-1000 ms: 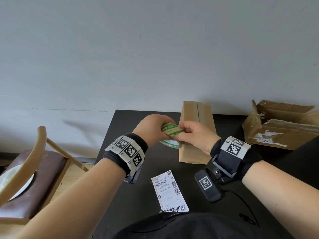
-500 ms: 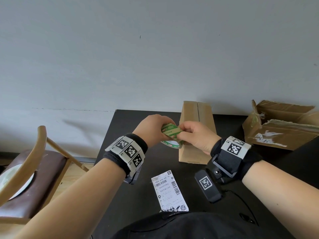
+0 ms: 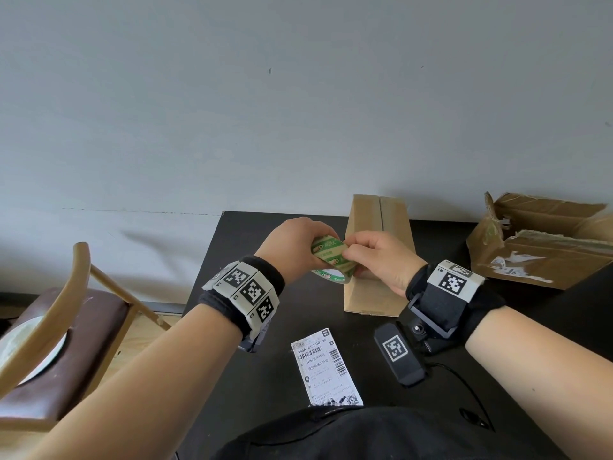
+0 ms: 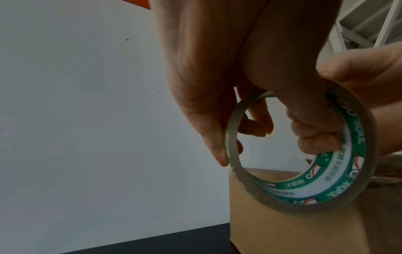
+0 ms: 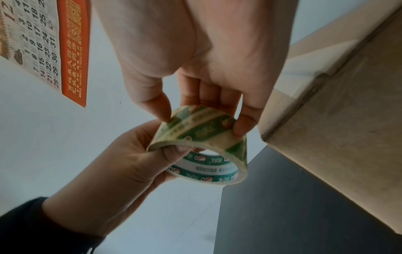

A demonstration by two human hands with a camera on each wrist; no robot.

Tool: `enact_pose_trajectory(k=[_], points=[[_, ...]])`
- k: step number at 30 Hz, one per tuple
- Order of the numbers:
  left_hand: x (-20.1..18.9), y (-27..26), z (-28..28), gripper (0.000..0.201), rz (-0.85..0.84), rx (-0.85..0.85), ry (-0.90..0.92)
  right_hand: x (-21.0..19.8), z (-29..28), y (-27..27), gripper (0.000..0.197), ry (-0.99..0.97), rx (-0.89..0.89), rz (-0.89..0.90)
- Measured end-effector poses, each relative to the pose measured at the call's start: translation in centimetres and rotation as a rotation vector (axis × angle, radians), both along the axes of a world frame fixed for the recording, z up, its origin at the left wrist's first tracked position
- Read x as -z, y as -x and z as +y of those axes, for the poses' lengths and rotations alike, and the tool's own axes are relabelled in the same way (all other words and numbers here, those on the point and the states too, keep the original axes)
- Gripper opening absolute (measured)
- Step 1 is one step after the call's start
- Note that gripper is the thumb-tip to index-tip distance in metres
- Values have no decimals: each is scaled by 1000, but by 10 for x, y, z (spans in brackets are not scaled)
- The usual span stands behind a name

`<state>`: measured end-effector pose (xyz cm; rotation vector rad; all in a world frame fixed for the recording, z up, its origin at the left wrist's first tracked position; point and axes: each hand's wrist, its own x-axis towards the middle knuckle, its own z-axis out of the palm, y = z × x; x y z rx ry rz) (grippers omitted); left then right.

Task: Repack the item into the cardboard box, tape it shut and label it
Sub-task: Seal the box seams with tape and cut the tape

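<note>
Tape roll (image 3: pixel 330 260) gripped in my left hand (image 3: pixel 292 247), right hand (image 3: pixel 381 257) pinching its rim.
Clear tape, green-and-white printed core; closed cardboard box (image 3: pixel 378 254) just beyond my right hand, contents hidden; shipping label (image 3: pixel 326 368) below both wrists.

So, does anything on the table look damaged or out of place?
Yes: the open cardboard box at the far right has ragged flaps and torn label remains on its side. The closed box looks intact, its seam not visibly taped.
</note>
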<state>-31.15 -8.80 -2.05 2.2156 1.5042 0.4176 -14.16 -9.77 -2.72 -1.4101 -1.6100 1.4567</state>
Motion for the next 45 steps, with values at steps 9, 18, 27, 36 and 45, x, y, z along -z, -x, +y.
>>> enact_pose_trajectory(k=[9,18,27,36,45], points=[[0,-2,-4,33,27,-2,-4,1,0,-1,20,-2,-10,2],[-1,-2,-2,34,-5,-22,1,5,4,-1,20,54,97,83],[4,-2,-1,34,18,-24,8,3,1,0,26,-7,54,42],[-2,-5,-3,35,-2,-29,8,7,1,-2,34,-6,108,-16],[-1,-3,-3,34,-10,-29,16,4,2,-2,15,78,113,131]])
